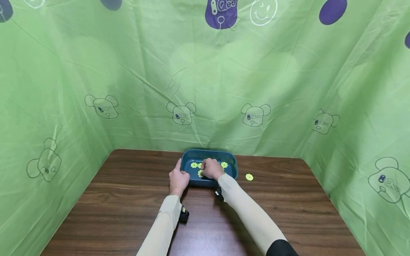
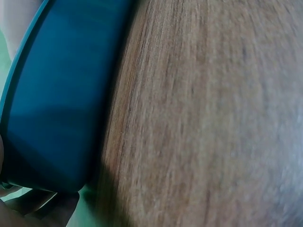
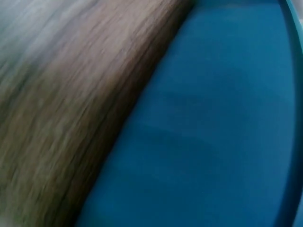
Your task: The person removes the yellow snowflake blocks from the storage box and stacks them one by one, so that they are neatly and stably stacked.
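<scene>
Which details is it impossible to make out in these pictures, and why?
Head: the right hand covers part of the tray, so its yellow pieces cannot be surely counted.
Head: that hand is too small to show whether its grip holds a piece.
Left wrist: the picture's edge cuts off most of the left hand.
Right wrist: blur hides details of the table.

One tray, at least five yellow discs, one table, two wrist cameras
</scene>
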`<act>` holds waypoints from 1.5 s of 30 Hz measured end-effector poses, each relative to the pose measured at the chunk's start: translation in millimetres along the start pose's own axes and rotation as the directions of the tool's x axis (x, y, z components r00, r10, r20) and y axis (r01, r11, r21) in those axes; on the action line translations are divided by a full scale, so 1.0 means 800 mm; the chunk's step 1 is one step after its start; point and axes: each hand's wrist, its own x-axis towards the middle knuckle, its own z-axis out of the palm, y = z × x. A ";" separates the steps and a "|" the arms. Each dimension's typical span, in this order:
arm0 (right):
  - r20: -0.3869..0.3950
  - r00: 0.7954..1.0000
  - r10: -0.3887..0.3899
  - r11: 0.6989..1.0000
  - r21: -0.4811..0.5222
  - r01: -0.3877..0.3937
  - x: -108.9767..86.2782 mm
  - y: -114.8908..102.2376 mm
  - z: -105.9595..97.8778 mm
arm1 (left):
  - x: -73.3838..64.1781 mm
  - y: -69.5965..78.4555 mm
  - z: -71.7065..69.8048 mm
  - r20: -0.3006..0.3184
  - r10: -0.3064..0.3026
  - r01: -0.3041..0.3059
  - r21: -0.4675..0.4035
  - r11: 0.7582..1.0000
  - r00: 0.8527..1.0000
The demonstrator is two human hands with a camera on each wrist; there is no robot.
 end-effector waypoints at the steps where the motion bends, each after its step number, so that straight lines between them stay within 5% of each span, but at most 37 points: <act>1: 0.004 1.000 -0.008 1.000 0.020 0.008 0.001 0.002 -0.001 | 0.000 0.000 0.000 0.000 -0.003 0.003 0.006 1.000 1.000; 8: 0.011 0.998 -0.064 0.987 0.147 0.062 -0.007 0.010 -0.015 | 0.000 0.002 0.000 0.008 -0.006 0.005 0.020 1.000 1.000; 15: -0.061 0.995 -0.077 0.974 0.210 0.088 -0.016 0.018 -0.058 | 0.001 0.001 0.002 0.009 0.010 -0.010 0.037 0.999 1.000; 24: -0.196 0.981 -0.004 0.955 0.292 0.062 -0.034 0.049 -0.125 | 0.003 0.005 0.000 0.022 0.019 -0.020 0.041 0.999 1.000; 30: -0.217 0.975 0.045 0.938 0.344 0.033 -0.055 0.080 -0.154 | 0.001 0.005 -0.001 0.025 0.001 -0.003 0.050 0.999 1.000; 37: -0.228 0.969 0.098 0.939 0.343 -0.014 -0.071 0.113 -0.170 | 0.001 0.004 0.000 0.006 0.022 -0.022 0.050 0.999 1.000; 45: -0.228 0.963 0.144 0.961 0.265 -0.080 -0.081 0.156 -0.162 | 0.000 0.002 0.001 0.016 0.017 -0.017 0.057 0.998 1.000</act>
